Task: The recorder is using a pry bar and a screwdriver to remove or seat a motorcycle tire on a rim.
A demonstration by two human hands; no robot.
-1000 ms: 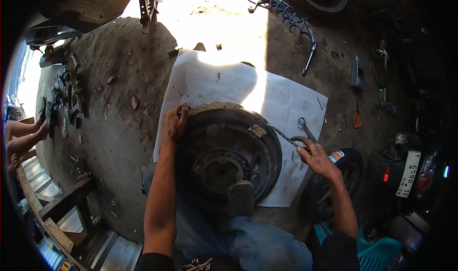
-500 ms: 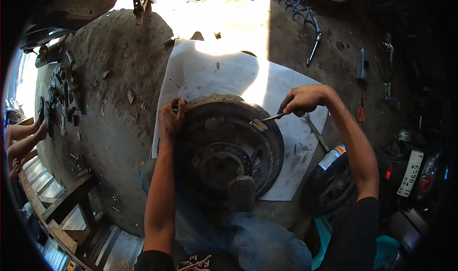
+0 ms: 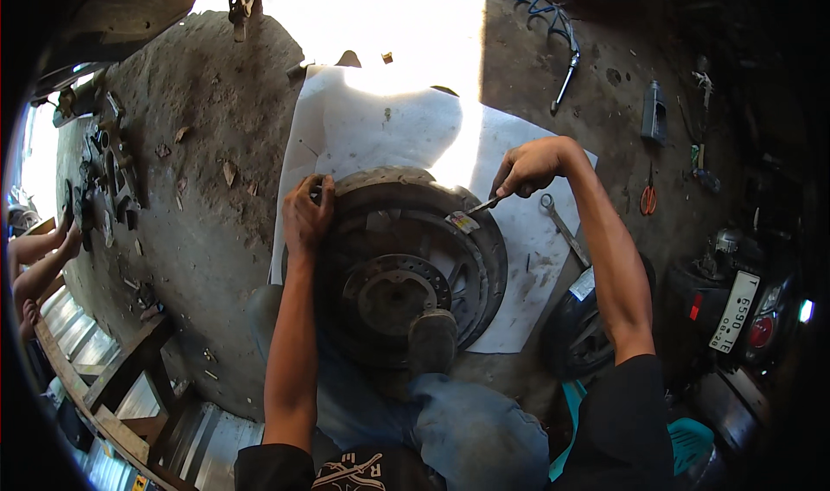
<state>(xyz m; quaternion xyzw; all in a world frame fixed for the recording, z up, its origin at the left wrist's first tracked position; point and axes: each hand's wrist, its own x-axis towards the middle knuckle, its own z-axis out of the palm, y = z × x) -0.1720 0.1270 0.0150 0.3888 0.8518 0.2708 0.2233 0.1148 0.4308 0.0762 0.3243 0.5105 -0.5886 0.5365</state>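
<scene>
The wheel (image 3: 402,271) lies flat on white paper (image 3: 527,232) on the dirt floor (image 3: 207,206). The left hand (image 3: 304,214) grips its left rim; the right hand (image 3: 529,167), closed around a metal tool (image 3: 480,206), touches the far-right rim. A wrench (image 3: 560,225) lies just right.

The wheel (image 3: 393,271) under my left hand (image 3: 304,214) is dull, dark metal ringed by matt black rubber, dusty and rough at the edge. In my right hand (image 3: 527,167) the thin tool (image 3: 480,206) is bright, smooth metal. The sheet (image 3: 389,132) beneath is white paper, matt and smudged with grime. A spanner (image 3: 560,225) on it shines like polished steel. The floor (image 3: 207,188) is rough, gritty concrete. My trousers (image 3: 471,430) are faded blue denim.
</scene>
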